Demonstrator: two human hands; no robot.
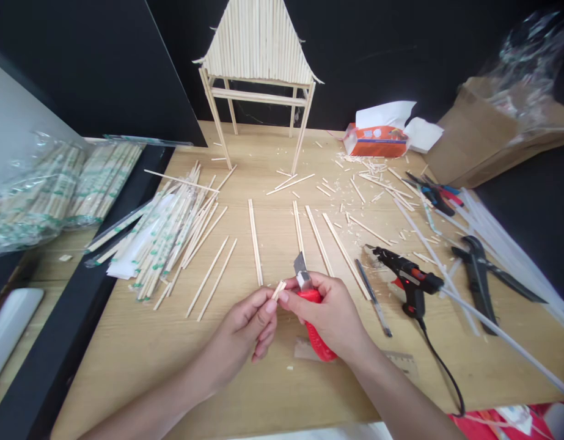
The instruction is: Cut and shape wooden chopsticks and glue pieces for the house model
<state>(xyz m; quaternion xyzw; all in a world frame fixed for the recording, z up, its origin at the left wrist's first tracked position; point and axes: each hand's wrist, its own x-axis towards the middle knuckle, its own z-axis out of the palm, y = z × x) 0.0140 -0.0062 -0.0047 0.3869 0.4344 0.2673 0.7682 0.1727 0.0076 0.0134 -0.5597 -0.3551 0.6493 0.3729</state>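
Between the fingertips of my left hand [253, 321] is a short piece of wooden chopstick [278, 289], pinched near the table's front. My right hand [332, 311] is closed around a red utility knife [316, 330], its blade pointing up and away. The right thumb and index finger also meet the short piece. Under my right hand a ruler [401, 362] lies partly hidden. Just beyond my hands, pairs of chopsticks [255, 241] lie lengthwise on the table. Two single chopsticks [207, 276] rest to the left.
A chopstick house model [258, 49] stands at the back. Wrapped chopsticks [165, 244] are heaped left. Right are a pen-like tool [373, 296], a hot glue gun [407, 275] with its cord, cutters [476, 281], pliers [432, 192], glue sticks [515, 256], scraps, a tissue pack [376, 142] and a cardboard box [483, 134].
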